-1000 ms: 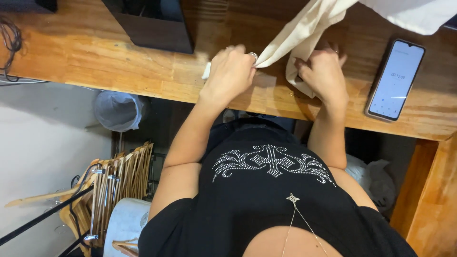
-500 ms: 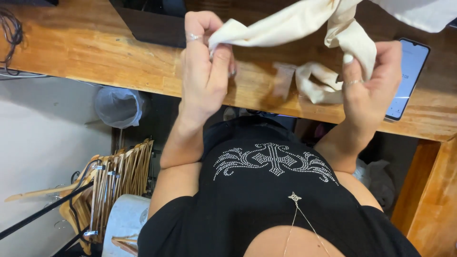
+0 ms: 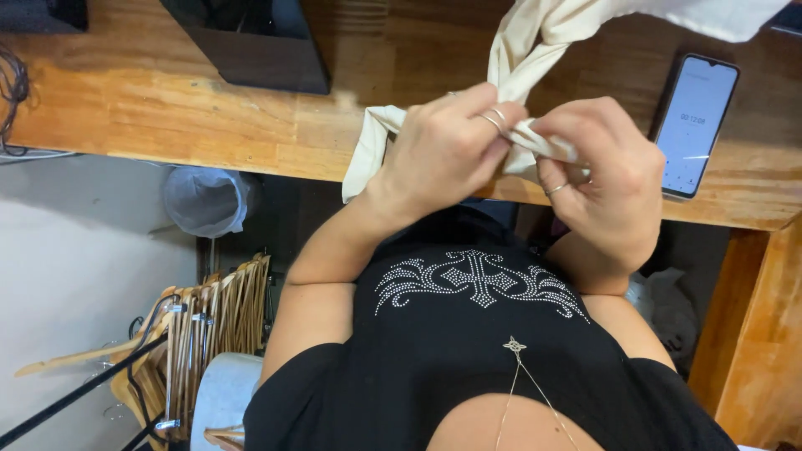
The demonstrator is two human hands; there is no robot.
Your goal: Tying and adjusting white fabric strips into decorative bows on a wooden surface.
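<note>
Both hands now drawn together — left hand (image 3: 443, 150) and right hand (image 3: 606, 175) each grip the cream cloth strap (image 3: 518, 63) tight, above the counter (image 3: 167, 108) edge — phone (image 3: 697, 125) just right.

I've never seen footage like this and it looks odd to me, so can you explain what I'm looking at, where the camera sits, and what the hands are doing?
There is no machine here, only a person working with bare hands. The one picture comes from a camera worn on the person's head, looking straight down, so you see their black top at the bottom and the edge of a wooden table above it.

The left hand and right hand are close together over the table edge, both with a closed grip on a cream cloth strap. The strap runs up to more cream fabric at the top edge; one end hangs over the table edge.

On the table lie a smartphone with its screen lit, to the right, and a dark box-like object at the top. Below the table, on the left, stand a bin and a bunch of wooden hangers.
</note>
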